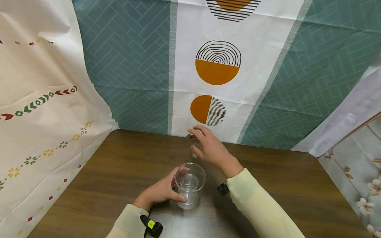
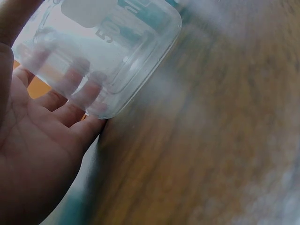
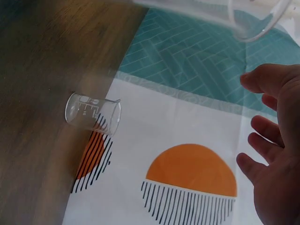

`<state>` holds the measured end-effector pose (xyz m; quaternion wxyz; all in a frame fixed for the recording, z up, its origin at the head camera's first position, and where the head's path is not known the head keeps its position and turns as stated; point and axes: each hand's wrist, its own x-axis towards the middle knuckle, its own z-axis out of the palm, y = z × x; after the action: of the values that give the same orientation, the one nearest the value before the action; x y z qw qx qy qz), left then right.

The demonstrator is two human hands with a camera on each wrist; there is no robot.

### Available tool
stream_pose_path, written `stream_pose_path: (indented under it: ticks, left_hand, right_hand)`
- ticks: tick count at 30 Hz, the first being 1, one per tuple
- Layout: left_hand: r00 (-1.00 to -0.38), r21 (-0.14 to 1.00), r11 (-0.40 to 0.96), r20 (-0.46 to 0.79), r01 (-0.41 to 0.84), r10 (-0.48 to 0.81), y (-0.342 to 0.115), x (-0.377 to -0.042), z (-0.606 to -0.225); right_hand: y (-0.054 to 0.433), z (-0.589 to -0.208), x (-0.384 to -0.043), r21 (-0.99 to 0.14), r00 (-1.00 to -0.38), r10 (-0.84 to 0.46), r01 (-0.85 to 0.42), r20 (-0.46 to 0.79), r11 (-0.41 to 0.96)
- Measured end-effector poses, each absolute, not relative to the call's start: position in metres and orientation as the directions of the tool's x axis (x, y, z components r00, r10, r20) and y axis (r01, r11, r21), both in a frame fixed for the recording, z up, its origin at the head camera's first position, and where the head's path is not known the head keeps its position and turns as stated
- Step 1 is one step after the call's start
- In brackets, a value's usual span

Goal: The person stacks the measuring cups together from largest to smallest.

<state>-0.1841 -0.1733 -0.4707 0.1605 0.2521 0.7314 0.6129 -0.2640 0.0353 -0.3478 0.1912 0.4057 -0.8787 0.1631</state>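
A large clear glass beaker [image 1: 194, 198] with a 500 ml mark stands at the front middle of the table. My left hand [image 1: 162, 190] grips it from the left, thumb on the near side and fingers round the far side. In the left wrist view, fingers show through the wall of the beaker [image 2: 126, 51]. A smaller ring shows inside it; whether that is a nested vessel or its base I cannot tell. Farther back stands a small clear beaker [image 3: 93, 112]. My right hand [image 1: 212, 150] hovers near it, fingers spread and loosely bent, holding nothing.
The brown wooden table [image 1: 285, 185] ends at a hanging cloth [image 1: 140, 72] printed with teal panels and orange circles. A cream patterned cloth [image 1: 38, 109] hangs along the left side. Floral fabric [image 1: 354, 178] borders the right edge.
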Motion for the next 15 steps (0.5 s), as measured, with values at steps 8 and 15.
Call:
stream_pose_path:
  ticks: [8, 15]
  left_hand:
    - [-0.819, 0.973, 0.149, 0.061, 0.176, 0.57, -0.174, -0.186, -0.472]
    - [-0.818, 0.978, 0.134, 0.053, 0.157, 0.573, -0.175, -0.186, -0.472]
  right_hand:
    - [0.034, -0.353, -0.278, -0.183, -0.627, -0.624, -0.759, 0.468, 0.625]
    - [0.032, -0.362, -0.289, -0.214, -0.644, -0.617, -0.75, 0.453, 0.626]
